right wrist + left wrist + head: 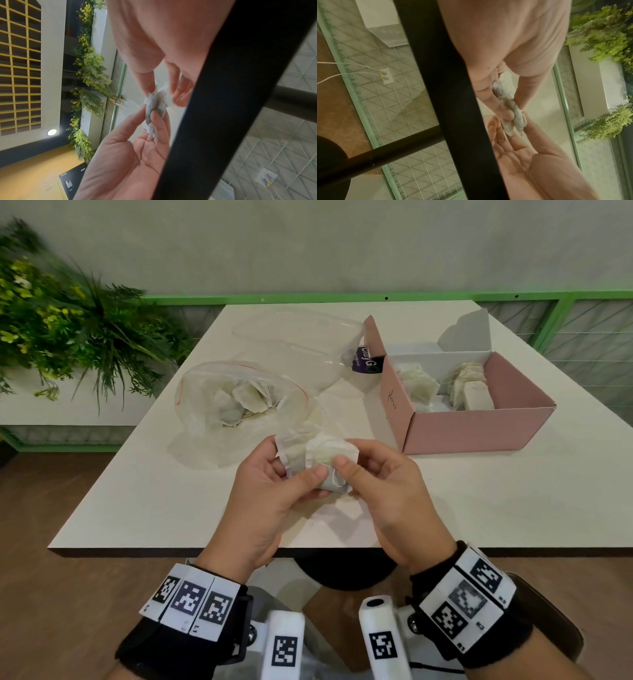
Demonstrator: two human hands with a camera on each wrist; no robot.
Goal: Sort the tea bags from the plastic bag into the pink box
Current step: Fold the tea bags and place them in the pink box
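Note:
Both hands hold a small bunch of white tea bags (318, 455) above the near middle of the white table (479, 508). My left hand (294, 465) grips the bunch from the left, thumb on top. My right hand (352, 462) pinches it from the right. In the left wrist view the left hand (513, 109) pinches the tea bags (503, 86). The right wrist view shows the right hand (163, 94) on the tea bags (155, 105). The clear plastic bag (239, 398) with a red zip lies behind, with several tea bags inside. The pink box (479, 429) stands open at the right, with tea bags in it.
A second clear plastic bag (298, 337) with a purple label (364, 361) lies at the back, next to the box's raised flap. Green plants (68, 313) stand off the table to the left. A green-framed mesh fence (582, 320) runs behind the table.

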